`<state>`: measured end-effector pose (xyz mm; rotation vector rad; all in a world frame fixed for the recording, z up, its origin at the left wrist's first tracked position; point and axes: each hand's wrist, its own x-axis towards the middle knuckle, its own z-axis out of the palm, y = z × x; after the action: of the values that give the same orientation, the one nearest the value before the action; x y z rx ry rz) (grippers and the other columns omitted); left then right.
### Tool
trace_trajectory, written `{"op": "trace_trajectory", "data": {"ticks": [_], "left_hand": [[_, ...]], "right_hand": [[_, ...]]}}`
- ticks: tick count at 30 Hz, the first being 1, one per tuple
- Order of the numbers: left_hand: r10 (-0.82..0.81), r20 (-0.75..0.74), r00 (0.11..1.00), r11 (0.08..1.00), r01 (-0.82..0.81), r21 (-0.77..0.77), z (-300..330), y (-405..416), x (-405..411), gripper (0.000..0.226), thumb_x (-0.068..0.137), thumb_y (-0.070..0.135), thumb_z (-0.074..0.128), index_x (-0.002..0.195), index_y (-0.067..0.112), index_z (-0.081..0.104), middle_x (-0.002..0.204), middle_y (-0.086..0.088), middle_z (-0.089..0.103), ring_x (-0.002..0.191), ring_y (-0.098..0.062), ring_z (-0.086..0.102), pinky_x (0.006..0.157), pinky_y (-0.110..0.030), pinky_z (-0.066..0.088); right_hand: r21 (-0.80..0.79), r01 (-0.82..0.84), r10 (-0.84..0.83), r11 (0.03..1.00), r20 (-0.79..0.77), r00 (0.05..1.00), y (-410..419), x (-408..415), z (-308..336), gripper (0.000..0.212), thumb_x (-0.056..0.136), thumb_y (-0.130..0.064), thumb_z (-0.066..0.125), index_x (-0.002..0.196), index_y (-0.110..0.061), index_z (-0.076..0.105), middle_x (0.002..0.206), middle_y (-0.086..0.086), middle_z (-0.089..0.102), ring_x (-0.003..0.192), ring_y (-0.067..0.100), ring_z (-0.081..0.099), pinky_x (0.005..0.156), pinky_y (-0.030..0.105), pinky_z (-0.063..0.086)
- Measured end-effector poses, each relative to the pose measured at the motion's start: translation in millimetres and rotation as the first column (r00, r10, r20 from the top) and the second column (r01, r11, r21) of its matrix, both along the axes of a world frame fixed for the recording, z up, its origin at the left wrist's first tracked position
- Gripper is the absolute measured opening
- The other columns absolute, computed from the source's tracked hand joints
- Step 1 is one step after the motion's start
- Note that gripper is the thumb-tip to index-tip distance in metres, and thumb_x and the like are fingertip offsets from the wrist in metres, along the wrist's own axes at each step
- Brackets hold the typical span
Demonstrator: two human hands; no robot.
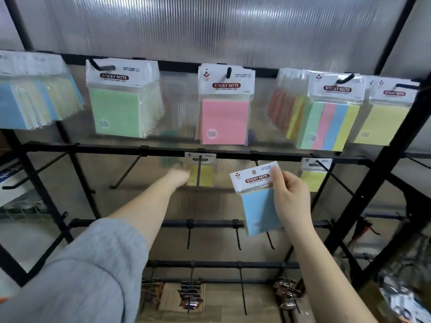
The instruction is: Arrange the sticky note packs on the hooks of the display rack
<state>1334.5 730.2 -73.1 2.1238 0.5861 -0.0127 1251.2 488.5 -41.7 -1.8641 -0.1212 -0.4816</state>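
At mid-rail, left hand (pixel 180 177) touches hung yellow sticky-note pack (pixel 202 174), grip unclear; right hand (pixel 290 197) pinches blue sticky-note pack (pixel 257 197) by its header, hang-hole exposed for hooking.

Soft daylight glows through the ribbed backing panel (pixel 210 26); edges bow and blur, left hand (pixel 179 177) smeared.

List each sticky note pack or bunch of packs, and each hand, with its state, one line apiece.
blue pack: off the rack, pinched by right hand
yellow pack: hanging on middle-row hook, left hand at it, blurred
second yellow pack: hanging, middle row
green packs: hanging, top row
pink pack: hanging, top row
striped packs: hanging, top row
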Motion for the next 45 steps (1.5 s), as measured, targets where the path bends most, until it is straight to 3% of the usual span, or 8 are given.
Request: {"op": "trace_trajectory", "data": {"ticks": [6,13,20,24,27,32,40,45], "left_hand": [[0.104,0.103,0.989,0.940,-0.064,-0.336,-19,-5,20,0.053,0.096,0.045,0.043,0.135,0.007,0.046,0.132,-0.014,0.052,0.121,-0.034,0.049,0.103,-0.043,0.038],[0.118,0.271,0.955,0.885,0.022,-0.464,-30,-14,18,0.038,0.100,0.033,0.041,0.119,0.003,0.055,0.113,-0.017,0.063,0.103,-0.032,0.060,0.095,-0.045,0.046],[0.167,0.372,0.913,0.916,-0.004,-0.402,-32,-16,0,0.045,0.101,0.036,0.037,0.134,0.006,0.047,0.126,-0.016,0.056,0.118,-0.035,0.051,0.102,-0.044,0.040],[0.156,0.433,0.888,0.948,-0.012,-0.318,-28,-15,-14,0.036,0.101,0.030,0.038,0.118,0.005,0.057,0.097,-0.012,0.062,0.092,-0.031,0.058,0.085,-0.037,0.044],[0.134,0.464,0.876,0.976,-0.035,-0.216,-22,-15,-27,0.027,0.101,0.024,0.038,0.097,0.008,0.058,0.072,-0.003,0.053,0.064,-0.017,0.047,0.066,-0.029,0.034],[0.055,0.507,0.860,0.995,-0.005,-0.099,-20,-14,-60,0.032,0.100,0.023,0.038,0.090,0.003,0.060,0.080,-0.004,0.057,0.072,-0.018,0.047,0.061,-0.029,0.034],[-0.052,0.548,0.835,0.998,0.019,0.066,-2,-19,-110,0.036,0.099,0.024,0.039,0.068,0.006,0.041,0.061,0.003,0.041,0.059,-0.017,0.034,0.055,-0.031,0.026],[-0.108,0.559,0.822,0.989,0.033,0.143,19,-22,-129,0.038,0.099,0.029,0.034,0.078,0.002,0.050,0.066,0.000,0.052,0.058,-0.016,0.042,0.055,-0.030,0.031]], "right_hand": [[0.011,0.036,-0.036,0.999,-0.011,0.999,-10,6,4,0.050,0.099,-0.031,0.046,0.074,0.013,0.044,0.066,0.010,0.045,0.053,0.005,0.031,0.047,0.018,0.026],[0.032,0.030,-0.030,0.999,-0.004,1.000,-13,4,9,0.050,0.100,-0.029,0.045,0.077,0.016,0.047,0.069,0.011,0.049,0.055,0.006,0.033,0.048,0.017,0.027],[0.075,0.057,-0.055,0.996,-0.029,0.998,-15,-4,6,0.049,0.099,-0.031,0.045,0.073,0.010,0.045,0.067,0.008,0.047,0.056,0.007,0.033,0.046,0.017,0.024],[0.088,0.070,-0.067,0.994,-0.038,0.997,-12,-14,4,0.049,0.100,-0.032,0.045,0.073,0.010,0.045,0.067,0.010,0.052,0.059,0.011,0.038,0.046,0.017,0.024],[0.100,0.074,-0.069,0.992,-0.049,0.996,-9,-24,4,0.050,0.100,-0.032,0.044,0.076,0.012,0.046,0.069,0.012,0.051,0.062,0.016,0.039,0.054,0.026,0.026],[0.166,0.112,-0.100,0.980,-0.080,0.992,-6,-39,1,0.051,0.099,-0.033,0.046,0.074,0.011,0.043,0.068,0.011,0.046,0.063,0.017,0.037,0.058,0.030,0.025],[0.314,0.156,-0.126,0.937,-0.114,0.986,-1,-62,-2,0.055,0.098,-0.038,0.045,0.083,0.014,0.049,0.070,0.010,0.048,0.066,0.018,0.039,0.064,0.030,0.028],[0.382,0.183,-0.142,0.906,-0.132,0.981,0,-76,-8,0.055,0.099,-0.039,0.045,0.087,0.015,0.051,0.071,0.010,0.052,0.066,0.018,0.043,0.062,0.028,0.030]]}}
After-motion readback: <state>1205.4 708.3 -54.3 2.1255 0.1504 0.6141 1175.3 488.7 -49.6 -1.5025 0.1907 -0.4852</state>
